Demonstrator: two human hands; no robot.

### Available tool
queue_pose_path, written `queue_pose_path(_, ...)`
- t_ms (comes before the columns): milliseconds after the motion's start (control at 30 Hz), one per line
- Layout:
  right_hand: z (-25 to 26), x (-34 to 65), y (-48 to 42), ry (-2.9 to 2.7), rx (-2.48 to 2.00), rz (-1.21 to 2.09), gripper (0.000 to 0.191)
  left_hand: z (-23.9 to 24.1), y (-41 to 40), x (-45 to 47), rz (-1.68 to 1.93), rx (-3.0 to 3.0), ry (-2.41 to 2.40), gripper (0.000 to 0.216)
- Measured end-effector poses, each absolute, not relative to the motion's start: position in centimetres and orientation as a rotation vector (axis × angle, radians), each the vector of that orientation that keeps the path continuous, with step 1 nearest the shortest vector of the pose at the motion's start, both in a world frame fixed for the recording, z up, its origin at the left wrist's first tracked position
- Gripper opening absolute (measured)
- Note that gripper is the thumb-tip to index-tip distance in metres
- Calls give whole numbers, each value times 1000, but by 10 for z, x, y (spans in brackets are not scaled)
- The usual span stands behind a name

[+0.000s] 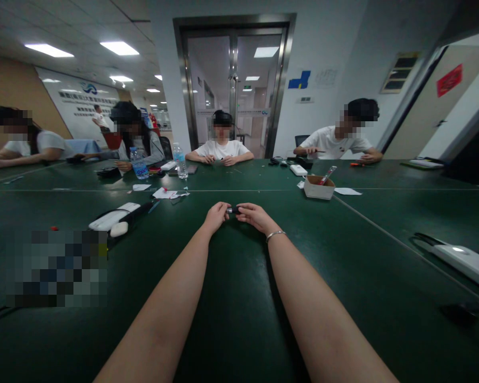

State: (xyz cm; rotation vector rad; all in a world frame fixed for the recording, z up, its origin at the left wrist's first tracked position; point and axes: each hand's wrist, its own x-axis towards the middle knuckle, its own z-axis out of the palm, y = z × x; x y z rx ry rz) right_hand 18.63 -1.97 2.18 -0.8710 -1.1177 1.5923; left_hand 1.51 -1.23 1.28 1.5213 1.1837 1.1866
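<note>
One left hand (216,217), fingers closed at the silvery end of a small dark object (234,210); said object, between both hands over the green table (239,298), contact unclear; one right hand (256,216), narrow pinch at the dark end. Likely risk: a drop, should either pinch loosen.
</note>
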Motion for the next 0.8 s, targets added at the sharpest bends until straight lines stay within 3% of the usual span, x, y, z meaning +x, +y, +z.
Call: queue_pose_path(800, 23, 187, -20, -1118, -874, 1594, 14, 13, -13, 15, 1176, 1614, 1200, 23)
